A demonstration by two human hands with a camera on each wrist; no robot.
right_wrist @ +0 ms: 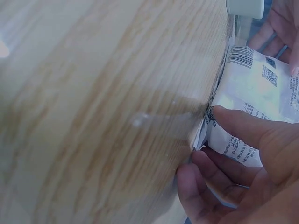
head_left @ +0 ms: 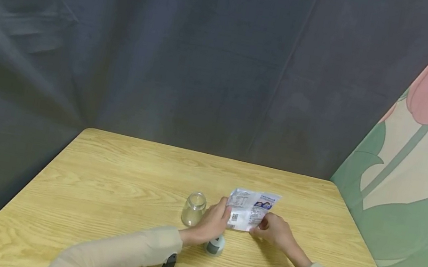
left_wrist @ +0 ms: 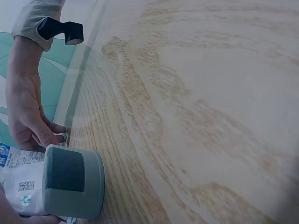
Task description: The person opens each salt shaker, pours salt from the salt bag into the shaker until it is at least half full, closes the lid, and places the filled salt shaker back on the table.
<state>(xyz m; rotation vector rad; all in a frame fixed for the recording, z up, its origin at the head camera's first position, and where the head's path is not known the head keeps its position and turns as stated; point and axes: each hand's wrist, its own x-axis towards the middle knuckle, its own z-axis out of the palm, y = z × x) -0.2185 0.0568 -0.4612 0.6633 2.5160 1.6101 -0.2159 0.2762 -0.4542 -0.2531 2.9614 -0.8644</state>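
Well, from where I stand, both hands are on one white printed packet, held up above the near-right part of the wooden desk. The right hand pinches its lower right corner, thumb in front and fingers curled behind, a narrow grip with just the film between. The left hand has the left edge, thumb on the face; its fingers run behind, so how tightly that grip closes is harder to judge. I can't tell whether the bottom edge touches the desk. Most of the print is too small to read, and the packet's back is hidden. A clear glass jar stands just left of the left hand. Nearer, a small white container with a dark panel is partly covered by that wrist. Both sleeves run out of sight below.
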